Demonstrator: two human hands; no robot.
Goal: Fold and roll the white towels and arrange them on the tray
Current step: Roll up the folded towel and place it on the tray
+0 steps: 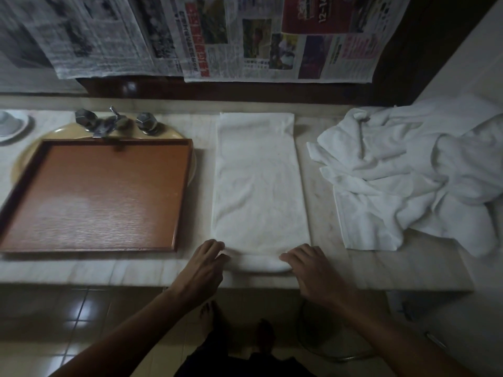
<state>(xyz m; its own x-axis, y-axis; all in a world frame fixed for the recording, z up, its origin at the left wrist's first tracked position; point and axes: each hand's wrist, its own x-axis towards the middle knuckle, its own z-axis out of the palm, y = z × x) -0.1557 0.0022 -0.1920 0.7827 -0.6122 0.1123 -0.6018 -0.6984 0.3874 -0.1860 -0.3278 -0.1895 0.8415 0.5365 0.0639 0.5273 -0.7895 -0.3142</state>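
Both bare forearms reach forward from the bottom edge, palms down. The left hand (pixel 202 268) and right hand (pixel 310 270) are set at the two near corners of a folded towel (pixel 260 183). This white towel lies as one long strip on the pale marble tabletop (pixel 318 186), running straight away from the person. Its near end is turned over into a low roll. The fingers (pixel 215 247) of each hand are bent and held close together, curling over that roll at its left and right ends, with the bare middle of the roll showing between the hands. Just left of the folded towel, an empty brown tray (pixel 95 197) sits across a cream sink (pixel 168 134). Metal taps (pixel 109 122) stand at the far edge of the tray. Further left of the folded towel is a small white dish (pixel 12 126). To the right of the folded towel, apart from it, lies a rumpled heap of white towels (pixel 413 170). Beyond the folded towel, sheets of newspaper (pixel 245 36) hang on the wall.
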